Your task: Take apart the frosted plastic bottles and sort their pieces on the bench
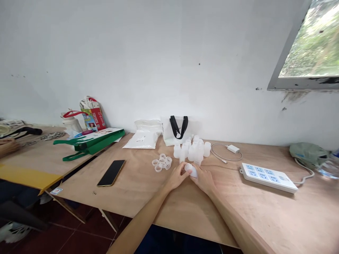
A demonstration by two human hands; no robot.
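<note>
Both of my hands meet near the middle of the wooden table (164, 197) around one small white plastic bottle (191, 170). My left hand (177, 177) pinches its left end with closed fingers. My right hand (204, 179) wraps the bottle from the right and below. Just behind them stands a cluster of several similar white bottles (192, 150). A small heap of translucent plastic rings (162, 162) lies to the left of my left hand.
A black phone (111, 172) lies at the left. A white power strip (268, 177) lies at the right, a white charger with cable (230, 149) behind it. A white bag with black handles (177, 130), plastic packets (143, 138) and green bags (91, 143) sit by the wall. Another person's hand (7, 146) rests far left.
</note>
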